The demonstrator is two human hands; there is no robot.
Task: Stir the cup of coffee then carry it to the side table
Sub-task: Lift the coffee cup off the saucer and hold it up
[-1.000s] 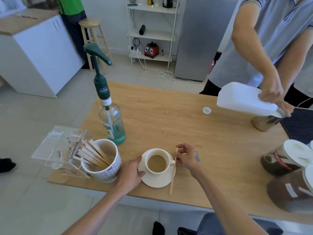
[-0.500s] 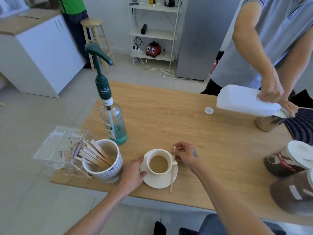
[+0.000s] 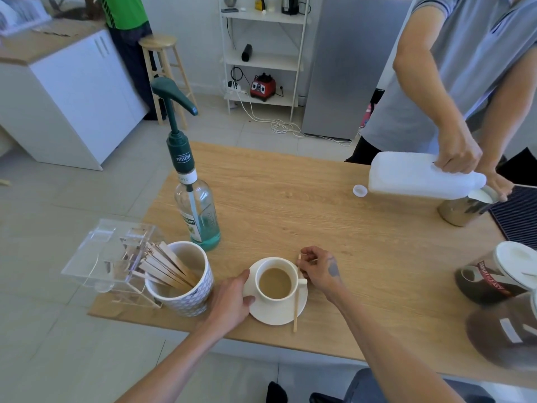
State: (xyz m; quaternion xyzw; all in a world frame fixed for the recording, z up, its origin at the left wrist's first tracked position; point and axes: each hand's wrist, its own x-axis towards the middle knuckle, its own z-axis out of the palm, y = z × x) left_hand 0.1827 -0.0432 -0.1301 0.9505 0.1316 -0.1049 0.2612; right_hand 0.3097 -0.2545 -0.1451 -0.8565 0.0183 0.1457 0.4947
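Note:
A white cup [image 3: 275, 280] of milky coffee stands on a white saucer [image 3: 280, 314] near the front edge of the wooden table [image 3: 334, 228]. My left hand [image 3: 231, 301] grips the saucer's left rim. My right hand [image 3: 318, 270] is just right of the cup and pinches the top end of a thin wooden stir stick [image 3: 296, 303]. The stick lies across the saucer's right side, past the cup handle, with its lower end over the table.
A patterned mug [image 3: 181, 282] full of stir sticks and a clear acrylic holder [image 3: 107, 257] stand left of the saucer. A syrup pump bottle [image 3: 194, 205] stands behind. Across the table a person pours from a white milk jug [image 3: 421, 175] into a metal pitcher [image 3: 462, 210]. Jars [image 3: 499, 274] sit right.
My right hand has shifted the stick from the table onto the saucer's right side, close against the cup. My left hand stays on the saucer rim.

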